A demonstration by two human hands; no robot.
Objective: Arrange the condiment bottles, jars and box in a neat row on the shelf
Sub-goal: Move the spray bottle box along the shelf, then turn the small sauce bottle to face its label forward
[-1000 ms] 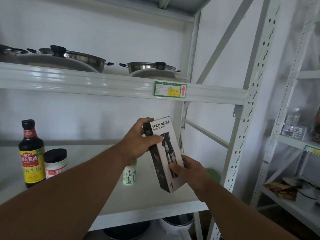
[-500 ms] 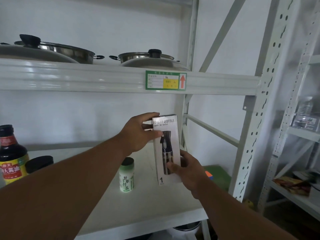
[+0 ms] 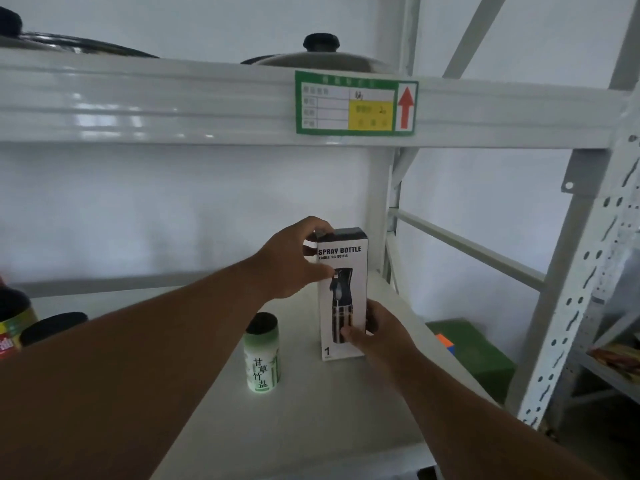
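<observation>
The white shelf runs from near to the far white wall; on it the spray bottle box stands upright toward the right, its base on the board; the left hand curls around its upper left edge, fingers over the top, and the right hand grips its lower right side, thumb on the front; just left and nearer stands a green-and-white salt bottle, apart from the box; at the far left edge a soy sauce bottle and a dark-lidded jar show partly; overhead, a shelf beam bears a green label, with a pot lid above; a perforated upright rises at right.
</observation>
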